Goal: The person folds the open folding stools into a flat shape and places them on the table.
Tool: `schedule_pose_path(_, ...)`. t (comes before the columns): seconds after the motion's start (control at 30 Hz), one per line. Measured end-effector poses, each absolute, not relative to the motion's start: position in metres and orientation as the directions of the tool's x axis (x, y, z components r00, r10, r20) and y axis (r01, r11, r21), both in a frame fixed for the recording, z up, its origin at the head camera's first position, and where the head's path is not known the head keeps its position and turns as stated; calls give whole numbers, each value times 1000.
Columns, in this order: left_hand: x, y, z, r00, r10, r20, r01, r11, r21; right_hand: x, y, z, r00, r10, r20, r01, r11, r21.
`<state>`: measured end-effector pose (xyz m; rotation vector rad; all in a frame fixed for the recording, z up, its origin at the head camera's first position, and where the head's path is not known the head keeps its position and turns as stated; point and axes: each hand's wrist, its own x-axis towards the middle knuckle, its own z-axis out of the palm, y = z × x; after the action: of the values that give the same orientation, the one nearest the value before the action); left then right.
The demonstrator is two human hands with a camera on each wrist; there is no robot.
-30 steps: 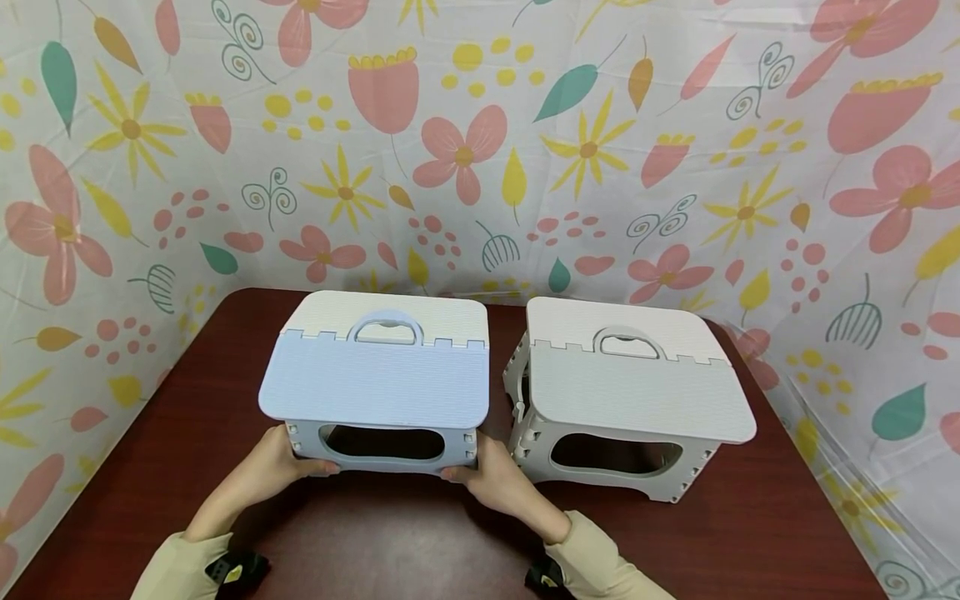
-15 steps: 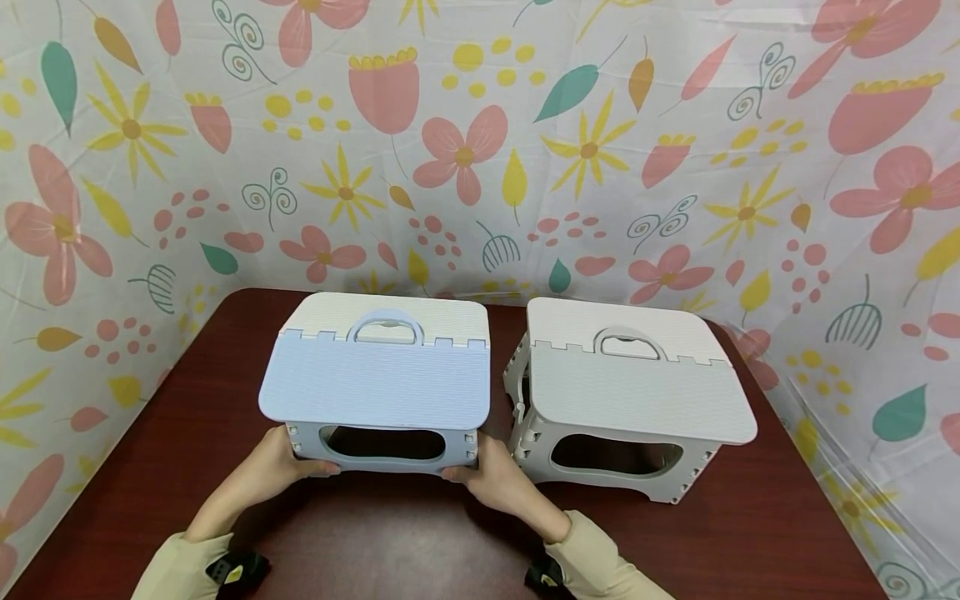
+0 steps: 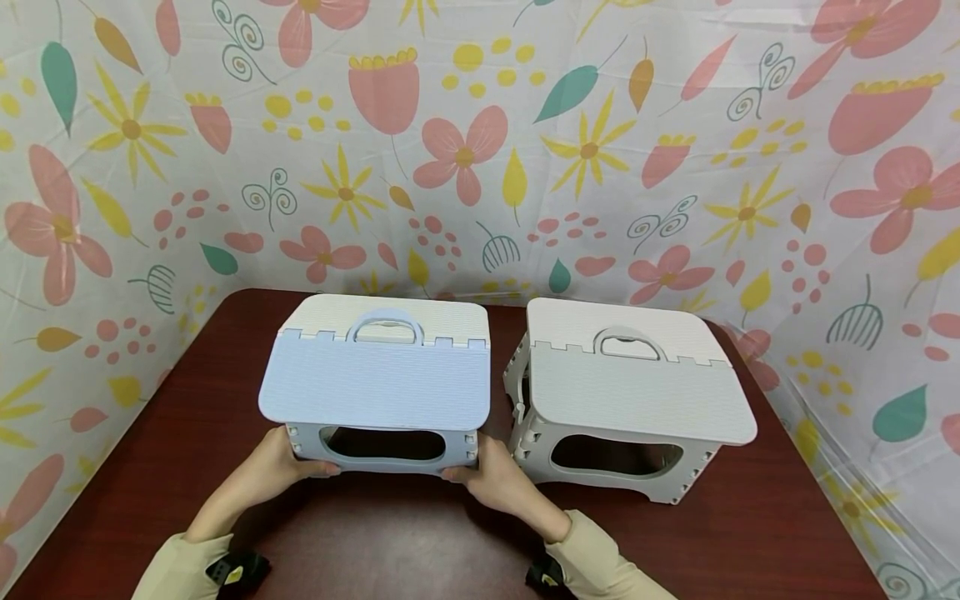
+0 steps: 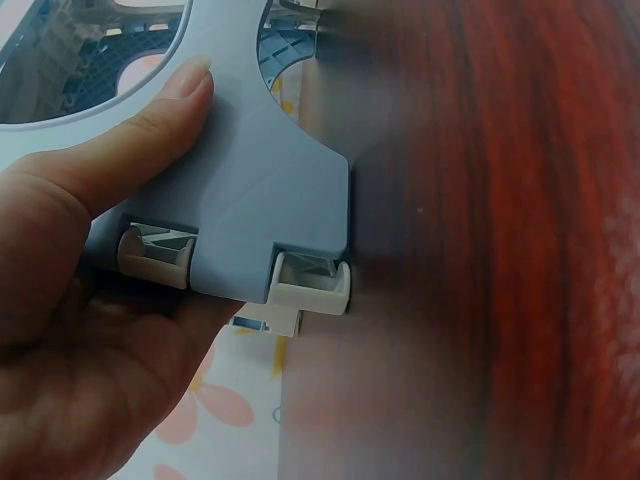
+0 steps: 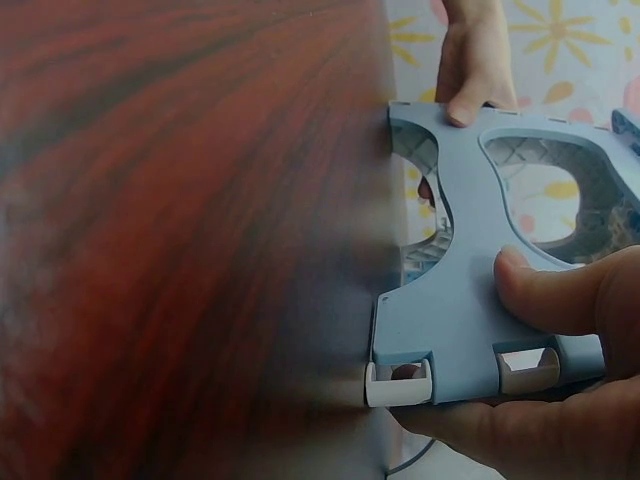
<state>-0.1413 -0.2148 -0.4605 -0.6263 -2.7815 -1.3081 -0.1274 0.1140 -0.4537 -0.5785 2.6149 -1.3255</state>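
light-blue and white plastic folding stool (image 3: 375, 383): on the dark-red wooden table (image 3: 390, 537), left of the grey and white plastic stool (image 3: 637, 400) | long axis: left to right, between both hands | left hand (image 3: 281, 460), right hand (image 3: 491, 475): equally near, each clamped on its own end, thumb in front

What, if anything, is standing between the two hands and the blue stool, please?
Nothing visible stands between them: the left hand and the right hand already grip the blue stool directly, at its opposite ends. The grey stool stands beside it, on the right hand's far side, so not between.
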Motion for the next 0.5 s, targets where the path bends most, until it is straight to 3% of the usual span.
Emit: schedule_pose_path(0.5,-141,-215,-461,-919,356,171,358,566,743,-127,114,-454,-914,-403,36,-266,531,-805)
